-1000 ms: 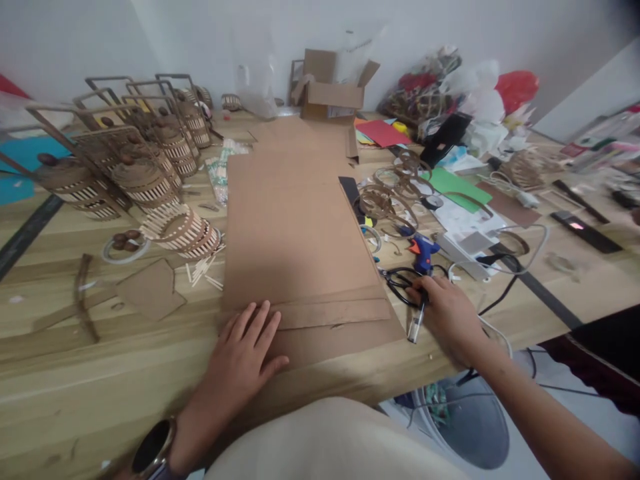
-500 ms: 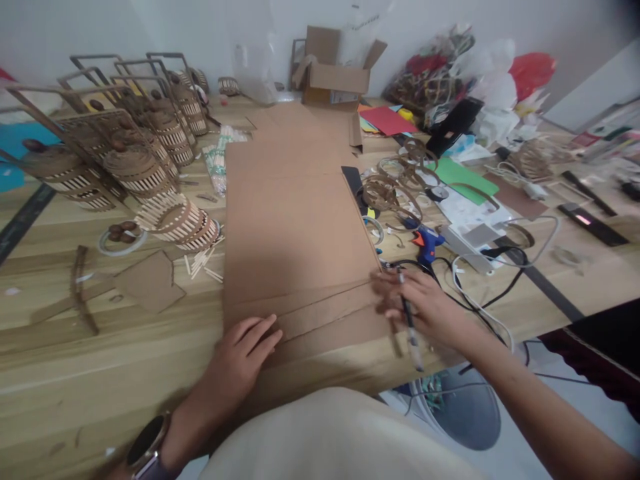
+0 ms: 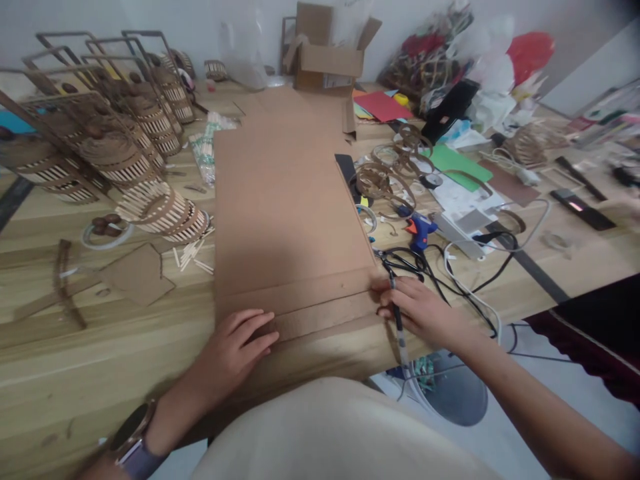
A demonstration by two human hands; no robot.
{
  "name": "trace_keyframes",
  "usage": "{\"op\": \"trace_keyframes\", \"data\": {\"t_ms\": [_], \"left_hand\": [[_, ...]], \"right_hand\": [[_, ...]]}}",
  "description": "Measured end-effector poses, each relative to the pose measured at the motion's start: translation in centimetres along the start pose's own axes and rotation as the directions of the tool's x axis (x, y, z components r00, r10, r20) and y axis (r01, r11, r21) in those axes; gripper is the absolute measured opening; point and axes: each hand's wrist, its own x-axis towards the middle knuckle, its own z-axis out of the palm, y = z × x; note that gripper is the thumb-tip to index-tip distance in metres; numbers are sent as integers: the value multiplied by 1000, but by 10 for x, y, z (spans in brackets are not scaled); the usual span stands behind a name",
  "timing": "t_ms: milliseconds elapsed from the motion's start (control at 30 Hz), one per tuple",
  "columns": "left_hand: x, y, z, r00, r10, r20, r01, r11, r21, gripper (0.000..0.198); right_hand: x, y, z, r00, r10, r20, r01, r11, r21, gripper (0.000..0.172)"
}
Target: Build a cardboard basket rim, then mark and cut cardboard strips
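A large brown cardboard sheet (image 3: 290, 213) lies on the wooden table before me. Across its near end lies a narrow cardboard strip (image 3: 325, 315). My left hand (image 3: 245, 340) rests on the strip's left part, palm down with its fingers stretched and somewhat spread. At the other end, my right hand (image 3: 415, 307) has a slim black-and-grey pen (image 3: 399, 323) held between its fingers, while its fingertips touch the strip near the sheet's right edge. The pen's grey end points down toward me.
Stick-sided lidded baskets (image 3: 120, 153) with tall handles crowd the left, near an open stick basket (image 3: 163, 210). To the right are a blue glue gun (image 3: 421, 230), cables, and brown rings (image 3: 375, 180). A grey bin (image 3: 453, 390) stands below the table edge.
The strip's right end has swung toward me, so it lies closer to the sheet's near edge. My right hand moved with it, pen still held. The whole view shifted slightly.
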Motion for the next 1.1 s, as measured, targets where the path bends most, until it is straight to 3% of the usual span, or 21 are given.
{"op": "trace_keyframes", "data": {"t_ms": [167,300,467,700,900,1100], "left_hand": [[-8,-3,1,996,74,45,-77,995,69,26],[-8,-8,0,992,98,76,-106,990,96,28],[0,-22,-6,993,45,112,-55,994,91,30],[5,-38,-23,984,-7,179,25,995,-99,31],[-6,-46,-39,986,-70,150,82,994,-72,25],[-19,-42,-40,989,-104,107,112,991,-77,24]], "right_hand": [[-14,-2,2,999,-29,27,25,992,127,17],[-18,0,9,1000,-30,1,30,991,130,20],[-6,1,15,999,-23,-37,27,993,111,20],[3,0,11,999,-23,-47,29,991,131,20],[-2,7,21,991,-13,-132,29,992,119,20],[-3,7,28,981,-31,-192,56,991,125,15]]}}
